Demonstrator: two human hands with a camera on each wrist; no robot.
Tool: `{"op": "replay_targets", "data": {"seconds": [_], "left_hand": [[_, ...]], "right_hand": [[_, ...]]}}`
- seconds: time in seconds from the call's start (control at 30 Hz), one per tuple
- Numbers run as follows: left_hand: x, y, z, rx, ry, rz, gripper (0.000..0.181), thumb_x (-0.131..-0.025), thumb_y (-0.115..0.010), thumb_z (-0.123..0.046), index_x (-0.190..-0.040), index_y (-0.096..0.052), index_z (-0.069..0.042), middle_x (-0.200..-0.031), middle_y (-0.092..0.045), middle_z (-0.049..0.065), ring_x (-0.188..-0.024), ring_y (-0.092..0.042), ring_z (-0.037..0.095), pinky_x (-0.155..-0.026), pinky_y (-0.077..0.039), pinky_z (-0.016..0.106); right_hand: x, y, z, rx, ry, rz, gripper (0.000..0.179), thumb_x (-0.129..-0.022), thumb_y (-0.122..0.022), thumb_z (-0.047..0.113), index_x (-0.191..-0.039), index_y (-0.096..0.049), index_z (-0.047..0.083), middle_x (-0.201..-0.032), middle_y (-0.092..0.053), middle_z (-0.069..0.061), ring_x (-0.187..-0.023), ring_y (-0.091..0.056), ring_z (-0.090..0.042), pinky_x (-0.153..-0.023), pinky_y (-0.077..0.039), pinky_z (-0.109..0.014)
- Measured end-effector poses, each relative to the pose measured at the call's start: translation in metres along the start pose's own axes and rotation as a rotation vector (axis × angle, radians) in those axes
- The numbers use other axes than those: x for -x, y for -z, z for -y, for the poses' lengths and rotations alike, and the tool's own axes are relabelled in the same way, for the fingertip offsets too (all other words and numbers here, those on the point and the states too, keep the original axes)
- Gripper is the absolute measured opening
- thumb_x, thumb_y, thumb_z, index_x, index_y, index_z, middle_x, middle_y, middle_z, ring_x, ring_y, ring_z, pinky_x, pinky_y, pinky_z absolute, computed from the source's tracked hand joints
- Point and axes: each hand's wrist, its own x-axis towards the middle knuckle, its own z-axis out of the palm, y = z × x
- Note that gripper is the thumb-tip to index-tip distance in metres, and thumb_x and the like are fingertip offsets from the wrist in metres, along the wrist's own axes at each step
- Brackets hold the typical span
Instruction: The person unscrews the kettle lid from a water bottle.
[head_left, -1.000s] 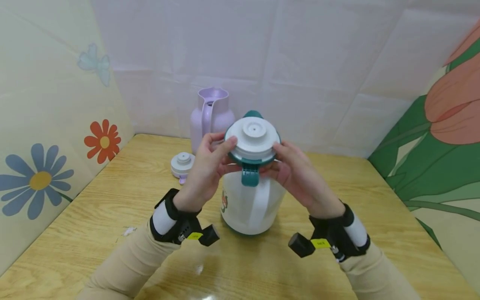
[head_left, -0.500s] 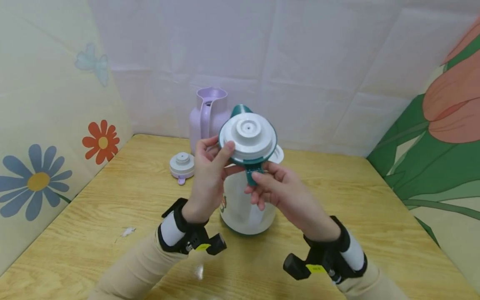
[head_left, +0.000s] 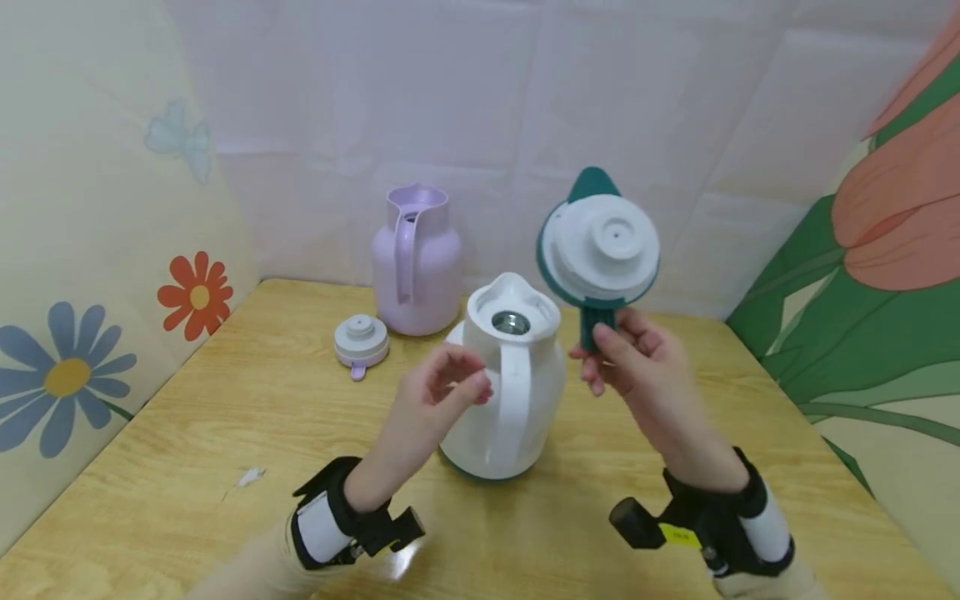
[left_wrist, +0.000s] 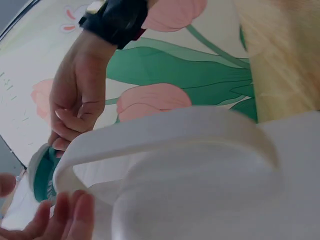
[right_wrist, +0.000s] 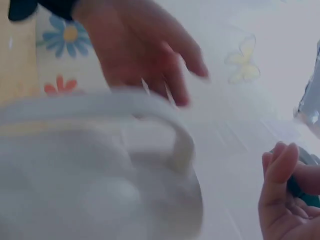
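My right hand (head_left: 645, 367) pinches the green tab of a white-and-green jug lid (head_left: 600, 250), its pale underside facing me, raised to the right of the white thermos jug (head_left: 487, 400). The jug stands upright, its mouth uncovered and its handle (head_left: 514, 400) toward me. Beside that handle, on the left, my left hand (head_left: 435, 408) hovers with loosely bent fingers and nothing in them. In the left wrist view the fingers (left_wrist: 60, 217) of that hand show near the jug's handle (left_wrist: 165, 130). The right wrist view has the lid's green edge (right_wrist: 305, 195) in my right fingers.
Behind on the left stands a lilac thermos jug (head_left: 420, 267) without a lid, close to the back wall. Its white-and-lilac lid (head_left: 362, 340) lies upside down in front of it. A small white scrap (head_left: 251, 477) is on the wooden table (head_left: 300, 417) at left.
My left hand has let go of the green lid and dropped lower left. My right hand now grips its tab and has carried it right, uncovering the white jug's mouth.
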Motion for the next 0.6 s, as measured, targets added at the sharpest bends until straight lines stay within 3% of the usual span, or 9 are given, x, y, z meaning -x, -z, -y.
{"op": "replay_targets", "data": {"seconds": [0.13, 0.27, 0.33, 0.43, 0.6], "left_hand": [[0.005, -0.003, 0.01, -0.116, 0.048, 0.183, 0.029, -0.1, -0.059, -0.007, -0.122, -0.055, 0.011, -0.115, -0.065, 0.026, -0.108, -0.064, 0.03, -0.094, -0.054, 0.032], [0.004, -0.007, 0.017, -0.096, 0.086, 0.339, 0.03, -0.103, -0.055, -0.006, -0.128, -0.052, 0.009, -0.118, -0.066, 0.027, -0.113, -0.065, 0.034, -0.099, -0.051, 0.031], [0.005, -0.009, 0.019, -0.105, 0.081, 0.393, 0.024, -0.105, -0.051, -0.006, -0.124, -0.053, 0.008, -0.114, -0.068, 0.024, -0.111, -0.066, 0.03, -0.099, -0.05, 0.029], [0.005, -0.011, 0.022, -0.145, 0.041, 0.43, 0.016, -0.107, -0.044, -0.007, -0.114, -0.054, 0.004, -0.105, -0.068, 0.019, -0.105, -0.065, 0.022, -0.096, -0.049, 0.028], [0.007, -0.013, 0.024, -0.25, -0.056, 0.427, 0.017, -0.109, -0.041, -0.012, -0.104, -0.054, -0.002, -0.095, -0.066, 0.012, -0.095, -0.061, 0.012, -0.089, -0.049, 0.028]], "right_hand": [[-0.006, 0.034, -0.001, -0.009, 0.023, -0.059, 0.013, -0.106, -0.051, 0.01, -0.102, -0.063, 0.008, -0.084, -0.073, -0.004, -0.068, -0.064, -0.011, -0.058, -0.053, -0.021], [-0.015, 0.066, -0.01, 0.052, -0.071, -0.075, 0.016, -0.107, -0.05, 0.014, -0.099, -0.063, 0.012, -0.084, -0.072, 0.0, -0.07, -0.063, -0.008, -0.062, -0.053, -0.019], [-0.019, 0.08, -0.017, 0.098, -0.148, -0.084, 0.018, -0.107, -0.048, 0.017, -0.098, -0.063, 0.014, -0.083, -0.071, 0.003, -0.071, -0.062, -0.006, -0.064, -0.053, -0.019], [-0.025, 0.1, -0.031, 0.181, -0.28, -0.107, 0.021, -0.108, -0.045, 0.018, -0.095, -0.06, 0.016, -0.081, -0.069, 0.008, -0.072, -0.061, -0.005, -0.066, -0.052, -0.018], [-0.033, 0.126, -0.058, 0.267, -0.48, -0.096, 0.023, -0.11, -0.04, 0.019, -0.096, -0.058, 0.016, -0.08, -0.067, 0.012, -0.073, -0.06, -0.003, -0.069, -0.052, -0.019]]}}
